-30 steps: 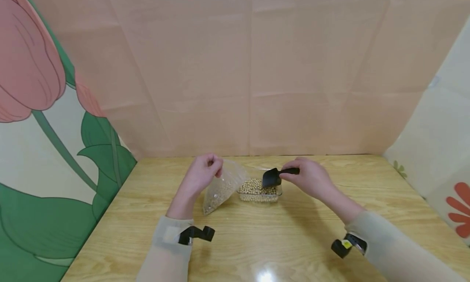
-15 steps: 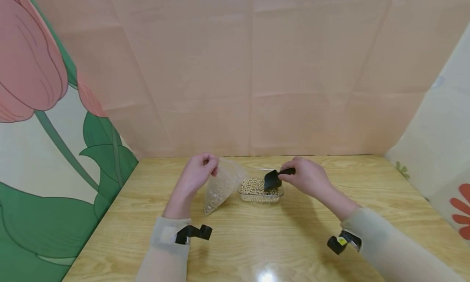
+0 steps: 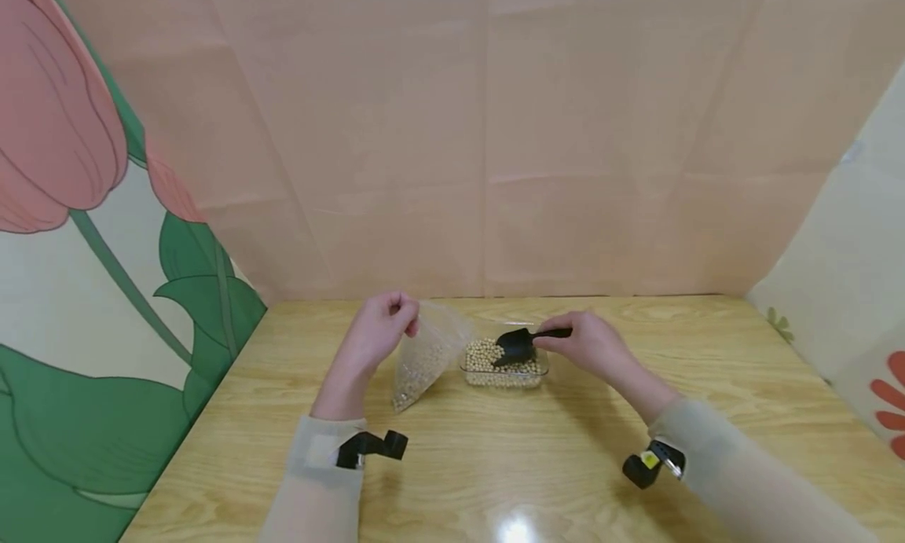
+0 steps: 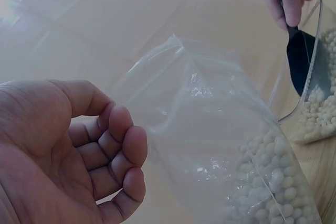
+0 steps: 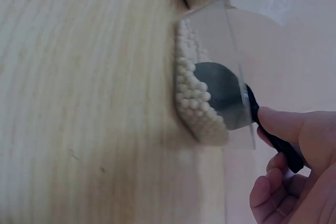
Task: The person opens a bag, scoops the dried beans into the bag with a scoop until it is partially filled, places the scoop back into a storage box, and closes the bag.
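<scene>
My left hand (image 3: 382,327) pinches the top edge of a clear plastic bag (image 4: 210,114) between thumb and fingertips. Pale round soybeans (image 4: 275,182) fill the bag's lower corner, which reaches down to the table. To its right stands a clear rectangular container (image 3: 503,379) holding more of the same beans (image 3: 483,354). In my right hand (image 3: 592,340) I grip the handle of a small black scoop (image 3: 518,346). The scoop's blade sits inside the container, its tip down among the beans, as the right wrist view (image 5: 215,85) also shows through the clear wall.
A light wood-grain table (image 3: 452,464) lies under everything. Behind it rises a plain pinkish backdrop (image 3: 396,134). Floral-printed panels flank the table, with a large tulip (image 3: 56,103) on the left. Each sleeve carries a black camera mount (image 3: 371,446).
The scoop's blade has swung left and flatter into the beans within the container. My right hand has moved down a little. My left hand and the bag have stayed nearly still.
</scene>
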